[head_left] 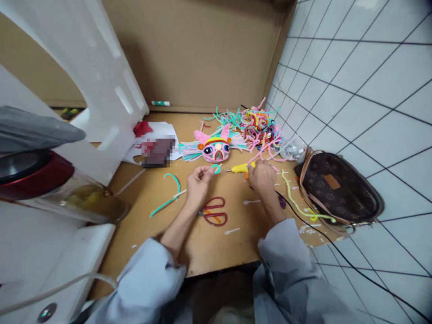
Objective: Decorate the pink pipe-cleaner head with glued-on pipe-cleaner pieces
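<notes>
My left hand [198, 182] pinches a small curled teal pipe cleaner [216, 169] near the middle of the table. Gripped in my right hand [265, 176] is a yellow hot glue gun [240, 168], its nozzle pointing left toward the curl, a small gap apart. Just beyond both hands sits a pink animal head [216, 155] made of pipe cleaners, with blue eyes and pink ears. Red-handled scissors [216, 211] lie between my forearms. Left of my left hand rest a bent teal pipe cleaner [173, 182] and a straighter teal piece [164, 208].
A tangled pile of coloured pipe cleaners [253, 123] fills the back right. A brown handbag [340, 186] stands against the tiled wall. The glue gun's black cord [313, 225] runs off to the lower right. A glass jar [91, 202] with a red lid stands left.
</notes>
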{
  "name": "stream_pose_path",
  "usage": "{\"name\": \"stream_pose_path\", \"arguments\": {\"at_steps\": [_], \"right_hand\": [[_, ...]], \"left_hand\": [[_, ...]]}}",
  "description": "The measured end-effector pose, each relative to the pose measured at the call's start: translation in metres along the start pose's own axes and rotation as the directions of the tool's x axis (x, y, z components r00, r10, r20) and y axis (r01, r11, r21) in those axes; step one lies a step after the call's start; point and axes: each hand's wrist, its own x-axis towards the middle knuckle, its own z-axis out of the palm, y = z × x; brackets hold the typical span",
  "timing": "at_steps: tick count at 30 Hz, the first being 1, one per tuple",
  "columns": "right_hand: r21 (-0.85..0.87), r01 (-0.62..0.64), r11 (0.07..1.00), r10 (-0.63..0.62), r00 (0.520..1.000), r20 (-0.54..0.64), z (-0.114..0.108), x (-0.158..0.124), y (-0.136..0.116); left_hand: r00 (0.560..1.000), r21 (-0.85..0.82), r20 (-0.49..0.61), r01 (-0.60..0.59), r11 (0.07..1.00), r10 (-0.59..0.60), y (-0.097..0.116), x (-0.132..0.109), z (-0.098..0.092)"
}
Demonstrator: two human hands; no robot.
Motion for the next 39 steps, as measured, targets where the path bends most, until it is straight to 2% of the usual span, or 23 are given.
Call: {"name": "stream_pose_path", "arguments": {"at_steps": [2, 4, 13, 20, 25, 29, 32, 35, 39], "right_hand": [[-0.128, -0.032, 0.991, 0.049, 0.990, 0.134, -0.003, -0.004, -0.003], [-0.182, -0.024, 0.983, 0.059, 0.980, 0.192, -0.003, -0.008, -0.006], [-0.181, -0.026, 0.983, 0.061, 0.979, 0.193, 0.012, -0.004, -0.004], [-0.043, -0.089, 0.995, 0.093, 0.990, 0.104, 0.004, -0.003, -0.002], [0.113, -0.106, 0.988, 0.101, 0.994, 0.044, -0.004, -0.004, -0.005], [0.202, -0.061, 0.977, 0.073, 0.996, -0.053, -0.003, -0.003, -0.005], [0.266, -0.003, 0.964, 0.043, 0.989, -0.145, 0.003, -0.002, -0.004], [0.319, 0.106, 0.942, -0.024, 0.968, -0.252, 0.010, -0.001, -0.002], [0.362, 0.211, 0.908, -0.086, 0.940, -0.331, 0.016, -0.001, -0.002]], "left_hand": [[1.000, -0.004, -0.005, -0.003, 1.000, 0.003, 0.000, 0.000, 0.000], [1.000, -0.005, -0.008, -0.005, 1.000, 0.005, 0.001, -0.001, 0.000], [1.000, -0.003, -0.014, -0.017, 1.000, 0.017, -0.001, 0.001, 0.000], [0.999, -0.038, -0.039, -0.024, 0.999, 0.022, -0.001, 0.003, 0.000], [0.998, -0.149, -0.032, 0.056, 0.987, -0.062, 0.004, 0.002, 0.000], [0.990, -0.265, -0.006, 0.136, 0.955, -0.143, 0.009, 0.002, 0.000], [0.967, -0.391, 0.065, 0.251, 0.885, -0.245, 0.012, 0.003, -0.001], [0.918, -0.499, 0.159, 0.391, 0.773, -0.362, 0.015, 0.003, -0.002], [0.866, -0.569, 0.255, 0.494, 0.657, -0.430, 0.022, 0.002, -0.001]]}}
